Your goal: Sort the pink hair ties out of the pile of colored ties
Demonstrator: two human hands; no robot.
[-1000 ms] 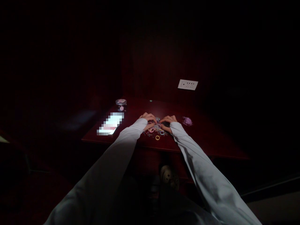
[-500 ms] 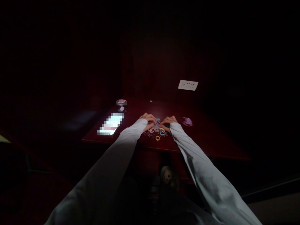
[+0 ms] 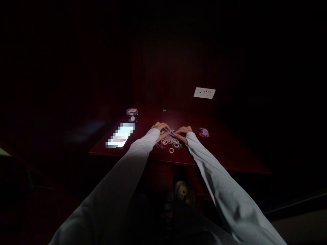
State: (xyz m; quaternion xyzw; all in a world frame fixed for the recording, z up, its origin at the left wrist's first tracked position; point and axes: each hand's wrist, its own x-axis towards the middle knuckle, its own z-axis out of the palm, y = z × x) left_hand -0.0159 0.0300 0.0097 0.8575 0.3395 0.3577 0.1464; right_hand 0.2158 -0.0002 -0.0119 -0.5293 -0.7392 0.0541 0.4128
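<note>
A heap of small coloured elastic bands (image 3: 170,143) lies on a dark red table (image 3: 224,153) in a dim room. My left hand (image 3: 160,130) rests on the heap's left side with its fingers curled down among the bands. On the right side, my right hand (image 3: 182,133) does the same, fingertips bent onto the pile. The two hands nearly meet over the heap. What either hand pinches is too small and dark to make out. One yellow band (image 3: 171,150) lies at the near edge of the heap. Both arms wear pale long sleeves.
A lit phone (image 3: 120,135) lies left of the hands. Behind it stands a small round container (image 3: 132,113). A separate purple pile of bands (image 3: 204,132) sits to the right. A white socket plate (image 3: 204,92) is on the wall. A shoe (image 3: 182,192) shows below the table.
Both hands have shifted slightly over the heap, fingers working among the bands. The rest stays where it was.
</note>
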